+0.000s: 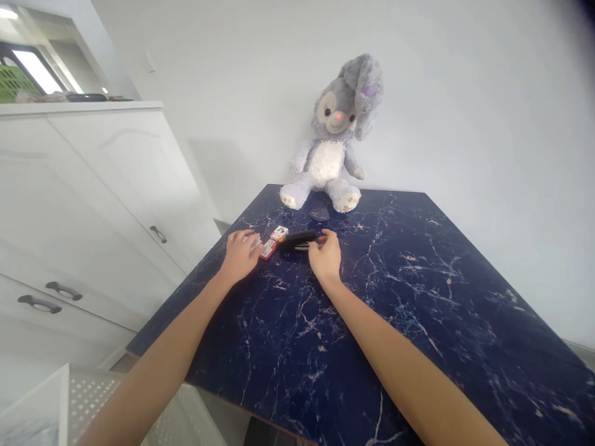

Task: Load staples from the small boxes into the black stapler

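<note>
A black stapler [297, 238] with an orange tip at its left lies on the dark blue marbled table [320, 347]. My right hand [326, 255] is closed around the stapler's right end, thumb in front and fingers behind. Just left of the stapler are two small white-and-red boxes, an upper box [279, 233] with a dark picture and a lower box [268, 249]. Beside the lower box, my left hand [240, 255] rests with its fingers bent over something pale, mostly hidden beneath them.
A grey plush rabbit [328, 142] sits at the table's far edge against the white wall. A dark, rounded, see-through item [319, 212] lies between its feet. White cabinets [93, 204] with dark handles stand to the left. White perforated panels [93, 396] show at lower left.
</note>
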Tool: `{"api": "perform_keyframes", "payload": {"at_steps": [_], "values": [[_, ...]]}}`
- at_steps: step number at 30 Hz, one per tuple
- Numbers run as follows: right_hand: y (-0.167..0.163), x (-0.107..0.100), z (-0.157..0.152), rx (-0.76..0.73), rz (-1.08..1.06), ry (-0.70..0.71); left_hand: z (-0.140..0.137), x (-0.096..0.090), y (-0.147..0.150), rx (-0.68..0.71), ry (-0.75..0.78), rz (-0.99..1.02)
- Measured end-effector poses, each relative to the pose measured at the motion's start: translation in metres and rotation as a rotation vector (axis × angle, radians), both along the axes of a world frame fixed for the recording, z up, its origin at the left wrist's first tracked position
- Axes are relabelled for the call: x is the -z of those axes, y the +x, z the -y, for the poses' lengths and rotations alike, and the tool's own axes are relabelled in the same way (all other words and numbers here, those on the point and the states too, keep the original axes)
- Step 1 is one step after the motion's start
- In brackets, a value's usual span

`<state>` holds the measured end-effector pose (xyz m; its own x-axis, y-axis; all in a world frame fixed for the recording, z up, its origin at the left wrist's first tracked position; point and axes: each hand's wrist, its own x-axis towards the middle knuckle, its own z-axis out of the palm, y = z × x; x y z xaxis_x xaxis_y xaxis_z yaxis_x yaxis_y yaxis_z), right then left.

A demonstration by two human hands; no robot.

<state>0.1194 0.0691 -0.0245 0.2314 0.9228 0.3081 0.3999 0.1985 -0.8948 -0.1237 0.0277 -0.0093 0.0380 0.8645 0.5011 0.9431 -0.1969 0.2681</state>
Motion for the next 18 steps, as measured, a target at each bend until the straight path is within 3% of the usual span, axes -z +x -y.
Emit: {"api": "perform_keyframes", "payload": {"at_steps": [5,11,18], "values": [[-0.003,0.004,0.003,-0.044,0.109,0.041,0.003,0.0,0.005,0.087,-0.082,-0.086],[-0.007,0.006,0.0,-0.204,0.095,0.048,0.003,0.009,0.003,0.032,-0.124,-0.1],[-0.008,0.006,-0.002,-0.273,0.177,0.031,0.002,0.014,-0.004,-0.074,-0.163,-0.039]]}}
